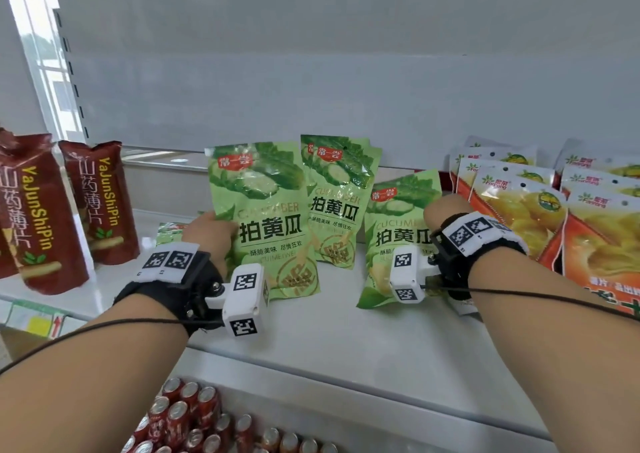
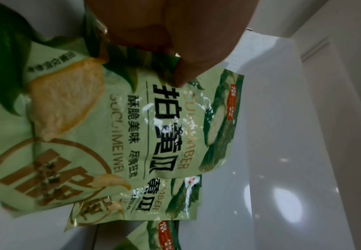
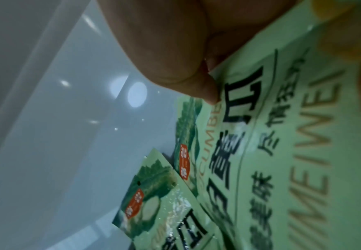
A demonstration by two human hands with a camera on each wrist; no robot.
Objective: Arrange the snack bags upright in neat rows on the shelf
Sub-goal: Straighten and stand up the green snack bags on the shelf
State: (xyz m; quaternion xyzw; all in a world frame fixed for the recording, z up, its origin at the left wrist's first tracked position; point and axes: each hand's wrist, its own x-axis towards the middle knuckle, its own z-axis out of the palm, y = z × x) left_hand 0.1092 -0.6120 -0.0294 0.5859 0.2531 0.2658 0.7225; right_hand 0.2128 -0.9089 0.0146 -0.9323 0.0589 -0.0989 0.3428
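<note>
Three green cucumber snack bags stand on the white shelf (image 1: 339, 317). My left hand (image 1: 211, 231) grips the left bag (image 1: 263, 217) by its left edge, thumb on the front, as the left wrist view shows on this bag (image 2: 115, 121). The middle bag (image 1: 337, 199) stands upright behind, untouched. My right hand (image 1: 441, 212) pinches the right bag (image 1: 398, 231) at its right edge; the bag (image 3: 292, 135) leans left. Another green bag (image 1: 169, 229) lies flat behind my left hand.
Dark red yam-chip bags (image 1: 100, 203) stand at the left. Rows of orange-yellow snack bags (image 1: 519, 206) fill the right side. Red soda cans (image 1: 187, 414) sit on the lower shelf. The shelf's back panel (image 1: 346, 89) is plain white.
</note>
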